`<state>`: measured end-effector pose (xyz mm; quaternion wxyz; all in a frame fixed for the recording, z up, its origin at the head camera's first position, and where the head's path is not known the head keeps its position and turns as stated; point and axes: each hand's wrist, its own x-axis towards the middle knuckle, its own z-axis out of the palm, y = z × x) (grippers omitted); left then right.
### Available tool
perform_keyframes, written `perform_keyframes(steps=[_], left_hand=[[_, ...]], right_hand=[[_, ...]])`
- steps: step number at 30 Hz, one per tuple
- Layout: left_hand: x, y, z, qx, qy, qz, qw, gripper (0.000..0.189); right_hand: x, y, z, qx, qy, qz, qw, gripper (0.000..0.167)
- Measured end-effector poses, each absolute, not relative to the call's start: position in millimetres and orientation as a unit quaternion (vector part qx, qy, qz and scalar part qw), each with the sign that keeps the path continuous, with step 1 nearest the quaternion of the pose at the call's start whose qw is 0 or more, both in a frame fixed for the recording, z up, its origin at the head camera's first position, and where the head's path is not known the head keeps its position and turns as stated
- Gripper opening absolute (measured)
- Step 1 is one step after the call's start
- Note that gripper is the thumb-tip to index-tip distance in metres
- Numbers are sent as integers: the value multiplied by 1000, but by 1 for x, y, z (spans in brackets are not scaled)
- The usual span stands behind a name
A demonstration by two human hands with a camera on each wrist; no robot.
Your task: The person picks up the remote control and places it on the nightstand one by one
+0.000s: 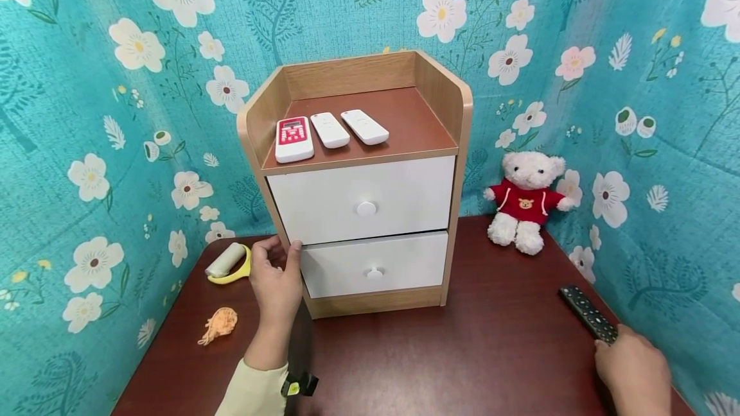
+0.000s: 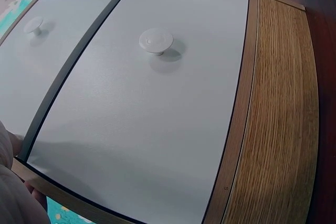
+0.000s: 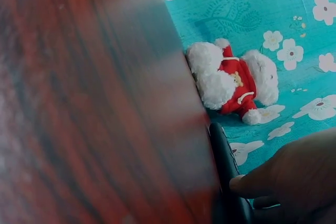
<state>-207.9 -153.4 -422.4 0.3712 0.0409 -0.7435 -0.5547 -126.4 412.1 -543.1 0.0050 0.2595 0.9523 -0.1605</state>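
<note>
My left hand point(image 1: 277, 281) holds the left side edge of a small wooden cabinet point(image 1: 376, 300), thumb at the front and fingers round the side. Two white drawers point(image 1: 413, 194) with round knobs point(image 1: 366, 209) fill its front, both pushed in. In the left wrist view, part of that hand point(image 2: 18, 182) shows beside the gap between the drawers. Far to the right, my right hand point(image 1: 633, 364) grips the near end of a black remote control point(image 1: 586, 313) at the table's right side. The right wrist view shows the thumb against the remote's edge point(image 3: 223, 153); its near end is hidden.
On the cabinet top lie a red-and-white remote point(image 1: 293, 140) and two white remotes point(image 1: 329, 130). A white teddy bear point(image 1: 526, 201) in a red hoodie sits back right. Left are a yellow-handled roller point(image 1: 228, 262) and an orange knitted item point(image 1: 220, 324). Floral curtains point(image 1: 347, 18) surround the table.
</note>
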Motion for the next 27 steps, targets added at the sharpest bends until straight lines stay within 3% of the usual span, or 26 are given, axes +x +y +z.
perform_keyframes(steps=[17,27], left_hand=[[-209,-154,-422,45,-739,-560,371,40],[-210,-154,-423,44,-740,-558,373,40]], right_hand=[[-116,411,-542,303,942,-143,27,66],[-115,404,-538,324,926,-190,30,84]])
